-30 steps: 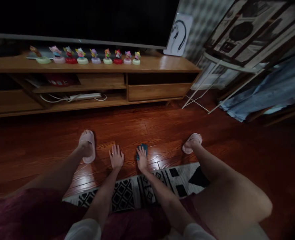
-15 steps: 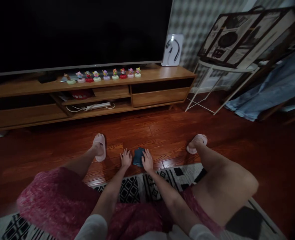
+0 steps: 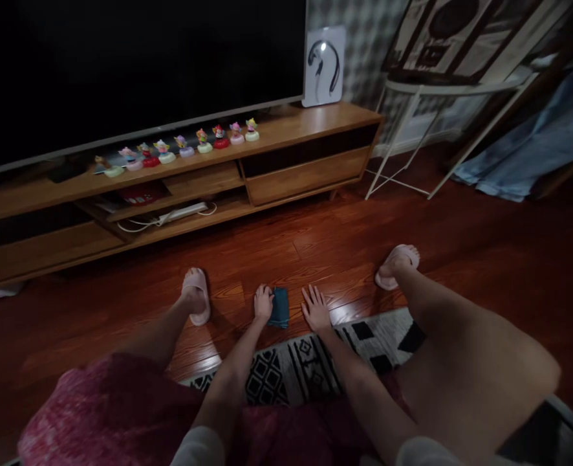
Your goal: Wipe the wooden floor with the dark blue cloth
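A small folded dark teal cloth [image 3: 280, 308] lies on the wooden floor just beyond the rug. At its left edge is my left hand [image 3: 264, 303], fingers bent together over the side of the cloth; the exact hold of the fingertips is too small to see. My right hand [image 3: 316, 310] rests palm down on the floor to the right of the cloth, apart from it, fingers spread and holding nothing.
My slippered feet stand on either side, the left slipper [image 3: 200, 298] and the right slipper [image 3: 394, 266]. Ahead is a wooden TV cabinet [image 3: 310, 175] bearing several small figurines [image 3: 202, 141]. A black-and-white rug [image 3: 291, 369] lies beneath me; a white-legged table [image 3: 407, 129] stands right.
My right hand has left the cloth and moved right onto the floor. My left hand has come over to the cloth's left edge. The view has tilted and shifted.
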Tool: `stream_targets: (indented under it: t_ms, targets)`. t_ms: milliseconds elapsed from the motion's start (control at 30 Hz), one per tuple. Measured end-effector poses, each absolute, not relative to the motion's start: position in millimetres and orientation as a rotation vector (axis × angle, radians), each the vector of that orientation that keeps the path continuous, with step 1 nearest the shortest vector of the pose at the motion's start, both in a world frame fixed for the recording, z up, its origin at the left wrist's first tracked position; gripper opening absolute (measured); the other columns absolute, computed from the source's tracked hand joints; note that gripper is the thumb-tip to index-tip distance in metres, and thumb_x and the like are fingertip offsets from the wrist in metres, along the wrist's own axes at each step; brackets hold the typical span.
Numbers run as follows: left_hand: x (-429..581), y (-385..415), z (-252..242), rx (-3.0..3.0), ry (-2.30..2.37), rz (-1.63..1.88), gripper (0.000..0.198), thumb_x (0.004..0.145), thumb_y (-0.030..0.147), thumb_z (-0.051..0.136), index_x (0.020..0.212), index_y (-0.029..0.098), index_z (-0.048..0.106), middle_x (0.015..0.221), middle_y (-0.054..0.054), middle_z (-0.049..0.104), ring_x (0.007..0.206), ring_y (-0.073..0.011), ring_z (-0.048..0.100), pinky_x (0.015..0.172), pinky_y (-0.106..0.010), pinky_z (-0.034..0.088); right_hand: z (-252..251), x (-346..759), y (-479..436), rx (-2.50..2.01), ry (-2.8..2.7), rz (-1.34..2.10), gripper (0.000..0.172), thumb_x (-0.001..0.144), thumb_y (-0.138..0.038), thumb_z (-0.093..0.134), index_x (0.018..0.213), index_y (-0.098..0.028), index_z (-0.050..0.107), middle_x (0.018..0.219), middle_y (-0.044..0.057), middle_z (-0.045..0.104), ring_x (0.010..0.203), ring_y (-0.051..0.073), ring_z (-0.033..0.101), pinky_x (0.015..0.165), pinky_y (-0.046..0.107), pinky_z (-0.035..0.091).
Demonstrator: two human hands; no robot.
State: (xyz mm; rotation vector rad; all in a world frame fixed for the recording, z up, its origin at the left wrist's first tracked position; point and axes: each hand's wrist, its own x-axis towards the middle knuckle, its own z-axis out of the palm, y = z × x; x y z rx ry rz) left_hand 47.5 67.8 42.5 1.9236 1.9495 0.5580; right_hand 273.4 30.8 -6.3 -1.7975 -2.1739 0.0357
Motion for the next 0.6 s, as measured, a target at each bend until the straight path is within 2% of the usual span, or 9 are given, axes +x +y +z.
stream_targets:
  t_ms: [133,300,433,533,600]
  targets:
    - [56.3,74.5,46.2,2.022,1.838,0.615,0.014,0.095,0.020,0.047,0.099,0.024,0.060,0.126,-0.010,0.063,0.127,-0.0216,0.055,0.109,-0.044,0.045,-4.2,273.3,29.5,-1.789,-2.181,0.063,0.059,0.101,-0.034,0.035,0.159,-0.023,0.032,0.166,0.008,0.030,0.153,0.026,0.022,0.122,0.049,0.021]
    - [74.3,93.5,46.9,2.117,1.741,0.628,0.017,0.097,0.027,0.047,0.108,0.026,0.059,0.139,-0.010,0.057,0.139,-0.0229,0.045,0.114,-0.047,0.040,0.1,273.7,29.5,-1.798,-2.176,0.091,0.060,0.101,-0.034,0.038,0.160,-0.023,0.030,0.167,0.007,0.027,0.154,0.025,0.020,0.123,0.047,0.019]
    - [70.9,87.5,46.5,2.154,1.699,0.585,0.039,0.098,0.031,0.043,0.136,0.023,0.048,0.155,-0.016,0.043,0.148,-0.0266,0.034,0.118,-0.053,0.035,3.7,273.3,29.7,-1.798,-2.166,0.139,0.063,0.100,-0.033,0.041,0.161,-0.025,0.027,0.168,0.005,0.024,0.154,0.026,0.019,0.123,0.048,0.018]
    - [57.4,64.8,47.6,2.266,1.485,0.475,0.048,0.097,0.041,0.044,0.143,0.025,0.046,0.158,-0.010,0.044,0.152,-0.0225,0.031,0.126,-0.048,0.023,5.1,273.1,29.7,-1.792,-2.147,0.201,0.064,0.099,-0.032,0.042,0.161,-0.025,0.025,0.168,0.004,0.021,0.154,0.027,0.018,0.123,0.049,0.017]
    - [49.5,49.1,47.9,2.325,1.343,0.381,0.063,0.093,0.052,0.051,0.149,0.026,0.041,0.162,-0.009,0.040,0.154,-0.0232,0.027,0.128,-0.049,0.017,5.4,272.8,29.6,-1.793,-2.140,0.229,0.064,0.099,-0.032,0.042,0.161,-0.025,0.025,0.169,0.004,0.019,0.155,0.027,0.017,0.123,0.049,0.017]
